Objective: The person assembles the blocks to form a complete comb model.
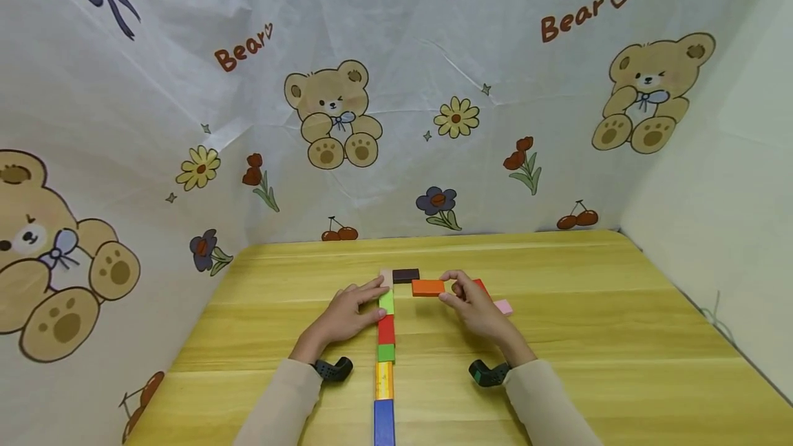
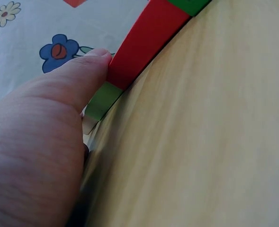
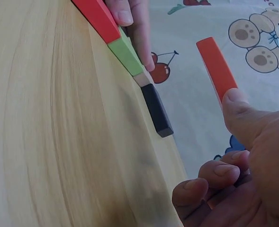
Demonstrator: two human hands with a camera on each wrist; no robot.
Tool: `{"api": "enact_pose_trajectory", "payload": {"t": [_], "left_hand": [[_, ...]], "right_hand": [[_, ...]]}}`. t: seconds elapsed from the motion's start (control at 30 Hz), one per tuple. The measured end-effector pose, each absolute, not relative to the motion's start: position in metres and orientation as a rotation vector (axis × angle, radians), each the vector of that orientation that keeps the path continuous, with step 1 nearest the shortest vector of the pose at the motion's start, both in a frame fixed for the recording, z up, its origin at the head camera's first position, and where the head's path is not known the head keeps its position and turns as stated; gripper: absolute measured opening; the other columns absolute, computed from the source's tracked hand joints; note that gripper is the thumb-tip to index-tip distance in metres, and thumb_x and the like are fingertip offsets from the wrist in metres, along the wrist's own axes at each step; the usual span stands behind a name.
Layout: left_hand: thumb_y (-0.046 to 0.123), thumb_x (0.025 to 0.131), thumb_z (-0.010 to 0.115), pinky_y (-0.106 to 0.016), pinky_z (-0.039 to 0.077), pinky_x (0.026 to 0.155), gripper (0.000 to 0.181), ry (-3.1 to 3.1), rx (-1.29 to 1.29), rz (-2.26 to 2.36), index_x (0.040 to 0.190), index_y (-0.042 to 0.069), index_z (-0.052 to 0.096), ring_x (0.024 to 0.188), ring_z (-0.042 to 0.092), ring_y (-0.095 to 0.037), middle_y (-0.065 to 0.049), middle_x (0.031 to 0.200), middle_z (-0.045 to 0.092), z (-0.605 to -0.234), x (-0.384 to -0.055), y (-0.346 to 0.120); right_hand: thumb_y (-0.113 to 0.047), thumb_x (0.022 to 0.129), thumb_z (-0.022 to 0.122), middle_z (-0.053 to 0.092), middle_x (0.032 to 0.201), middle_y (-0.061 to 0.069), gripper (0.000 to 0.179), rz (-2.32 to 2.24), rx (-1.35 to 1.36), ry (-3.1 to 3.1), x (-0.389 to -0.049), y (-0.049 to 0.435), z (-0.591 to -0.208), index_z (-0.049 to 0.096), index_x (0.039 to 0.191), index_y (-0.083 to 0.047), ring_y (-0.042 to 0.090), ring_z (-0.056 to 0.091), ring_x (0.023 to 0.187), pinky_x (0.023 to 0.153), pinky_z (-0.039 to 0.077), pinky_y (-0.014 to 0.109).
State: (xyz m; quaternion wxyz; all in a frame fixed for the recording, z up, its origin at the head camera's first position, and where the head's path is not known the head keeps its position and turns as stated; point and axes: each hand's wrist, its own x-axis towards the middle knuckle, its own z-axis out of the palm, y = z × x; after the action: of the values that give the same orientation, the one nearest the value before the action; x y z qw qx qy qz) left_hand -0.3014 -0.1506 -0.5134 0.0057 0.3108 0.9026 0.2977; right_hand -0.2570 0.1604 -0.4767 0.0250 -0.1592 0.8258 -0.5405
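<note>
My right hand (image 1: 476, 310) pinches one end of an orange block (image 1: 427, 288) between thumb and fingers. In the right wrist view it is held above the table. The dark block (image 1: 405, 276) lies just beyond it, end against a beige block (image 3: 143, 79). From there a row runs toward me: light green block (image 1: 387, 303), red block (image 1: 387, 330), green block (image 1: 386, 353), yellow block (image 1: 385, 380) and blue block (image 1: 384, 424). My left hand (image 1: 347, 313) touches the row's left side, extended fingers near the beige and light green blocks, thumb (image 2: 94, 64) by the red one.
Partly hidden behind my right hand lie another red block (image 1: 482, 287) and a pink block (image 1: 504, 307). The wooden table (image 1: 588, 308) meets a bear-printed cloth (image 1: 403, 122) at its back edge. A pale wall (image 1: 731, 226) stands on the right.
</note>
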Motion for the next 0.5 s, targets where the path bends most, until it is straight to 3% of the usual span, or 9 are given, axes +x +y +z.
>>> {"api": "enact_pose_trajectory", "payload": {"t": [0.5], "left_hand": [[0.059,0.097,0.055,-0.049,0.03,0.104,0.06,2.813,0.947,0.952,0.15,0.031,0.048,0.122,0.05,-0.016,0.012,0.163,0.032,-0.516,-0.302,-0.151]], "right_hand": [[-0.014,0.101,0.059,0.033,0.082,0.004,0.024,-1.715,-0.398,2.57,-0.264,0.137,-0.493,0.054,0.125,-0.013,0.013,0.034,0.07,0.065,0.033,0.023]]}}
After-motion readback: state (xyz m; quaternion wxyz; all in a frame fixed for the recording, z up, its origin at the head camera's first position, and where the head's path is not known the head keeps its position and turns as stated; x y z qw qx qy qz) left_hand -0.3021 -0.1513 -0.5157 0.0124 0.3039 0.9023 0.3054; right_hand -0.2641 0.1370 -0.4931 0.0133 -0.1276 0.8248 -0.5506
